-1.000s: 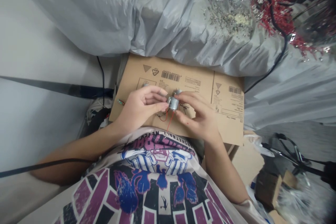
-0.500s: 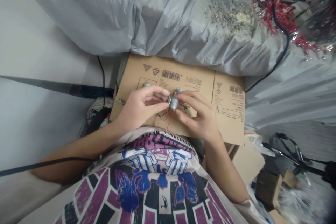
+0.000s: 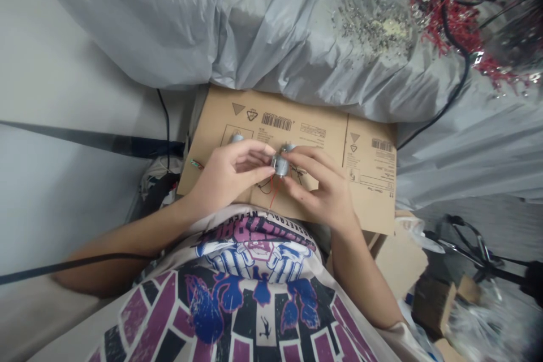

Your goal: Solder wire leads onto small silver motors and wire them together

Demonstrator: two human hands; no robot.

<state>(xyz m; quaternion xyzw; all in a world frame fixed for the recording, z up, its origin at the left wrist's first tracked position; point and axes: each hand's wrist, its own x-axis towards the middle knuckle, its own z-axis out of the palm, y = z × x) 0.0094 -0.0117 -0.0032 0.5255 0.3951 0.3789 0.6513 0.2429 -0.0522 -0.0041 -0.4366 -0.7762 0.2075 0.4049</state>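
Observation:
Between my two hands is a small silver motor point(image 3: 280, 166), held above the cardboard. Red wires point(image 3: 274, 199) run down from it toward my shirt. My left hand point(image 3: 231, 172) has its thumb and fingertips on the motor's left side. From the right, the fingertips of my right hand point(image 3: 324, 184) pinch it, with the thumb below. Just behind the held motor, another metal part point(image 3: 290, 147) shows in part. A silver cylinder point(image 3: 236, 137) lies beyond my left hand. Dark wires point(image 3: 299, 172) are partly hidden by my right fingers.
A flat cardboard box point(image 3: 369, 209) lies under my hands. Left of my left hand is a small greenish part point(image 3: 197, 164). Grey plastic sheeting point(image 3: 263, 28) covers the far side, with red wire pieces point(image 3: 452, 25) and a black cable point(image 3: 460, 82). An open carton point(image 3: 432, 300) stands at lower right.
The red wires have shifted slightly below the motor. Both hands keep nearly the same grip and place.

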